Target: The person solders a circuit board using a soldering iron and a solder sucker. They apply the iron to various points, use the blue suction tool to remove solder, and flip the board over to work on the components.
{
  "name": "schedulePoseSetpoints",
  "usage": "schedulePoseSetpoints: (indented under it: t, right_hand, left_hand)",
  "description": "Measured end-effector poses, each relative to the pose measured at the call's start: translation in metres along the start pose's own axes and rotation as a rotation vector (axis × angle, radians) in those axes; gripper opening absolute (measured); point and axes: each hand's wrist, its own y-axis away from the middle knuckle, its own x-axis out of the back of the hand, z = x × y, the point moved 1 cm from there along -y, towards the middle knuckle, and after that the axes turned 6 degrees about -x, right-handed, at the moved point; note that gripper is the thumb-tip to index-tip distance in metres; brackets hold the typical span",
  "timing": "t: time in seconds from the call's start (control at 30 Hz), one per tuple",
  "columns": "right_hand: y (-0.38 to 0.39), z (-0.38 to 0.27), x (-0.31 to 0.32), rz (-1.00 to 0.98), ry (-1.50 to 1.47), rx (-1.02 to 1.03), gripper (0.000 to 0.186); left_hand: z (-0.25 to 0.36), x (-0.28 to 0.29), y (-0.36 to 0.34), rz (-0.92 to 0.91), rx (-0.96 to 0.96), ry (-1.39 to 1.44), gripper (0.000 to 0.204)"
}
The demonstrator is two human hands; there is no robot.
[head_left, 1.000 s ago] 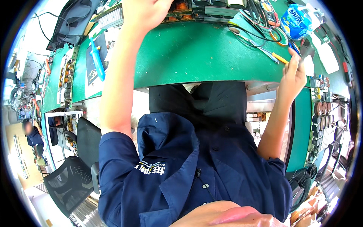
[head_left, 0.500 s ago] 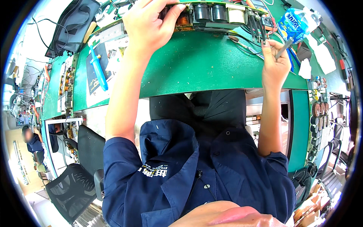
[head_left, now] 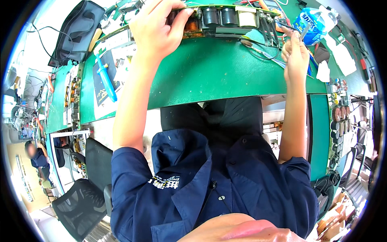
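Observation:
A long circuit board [head_left: 236, 31] with black cylindrical capacitors, a white block and a copper-coloured coil stands at the far side of the green bench. My left hand [head_left: 159, 34] grips its left part, thumb on the near side and the other fingers partly hidden. Black leads [head_left: 271, 34] hang from the board's right end. Just right of them, my right hand [head_left: 296, 54] is closed around a thin grey metal tool [head_left: 305, 32] that points up; its exact kind is unclear. A dark lead end lies by its fingertips.
A blue desoldering pump [head_left: 105, 78] rests on papers at left. A brush [head_left: 258, 50] lies below the leads. A blue-labelled bottle [head_left: 312, 26] and white tissue [head_left: 340, 54] are at right. More boards line the left [head_left: 72, 94] and right [head_left: 340, 121] sides. A person [head_left: 37, 157] is far left.
My right hand has moved up and slightly right with the grey tool, away from the black leads it was pinching near. My left hand stays on the board.

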Motion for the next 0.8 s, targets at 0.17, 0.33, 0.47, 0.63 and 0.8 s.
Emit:
schedulePoseSetpoints:
  t: [0.17, 0.33, 0.47, 0.63, 0.8]
  right_hand:
    - [-0.003, -0.009, -0.020, -0.133, -0.177, -0.204, 0.052]
    - [-0.012, 0.003, -0.034, -0.003, -0.198, -0.318, 0.044]
    - [0.002, 0.003, -0.051, -0.145, -0.204, -0.200, 0.049]
    - [-0.007, 0.015, -0.041, -0.300, -0.270, -0.205, 0.054]
    - [-0.016, 0.018, -0.028, -0.369, -0.189, -0.181, 0.053]
  left_hand:
    - [-0.010, -0.007, 0.015, 0.027, -0.006, 0.010, 0.013]
    - [0.005, 0.001, 0.023, -0.025, -0.010, -0.045, 0.014]
    - [0.007, 0.004, 0.025, -0.086, -0.092, -0.132, 0.015]
    - [0.013, -0.001, 0.031, -0.123, -0.061, -0.165, 0.015]
    - [0.009, -0.006, 0.037, -0.054, -0.182, -0.214, 0.012]
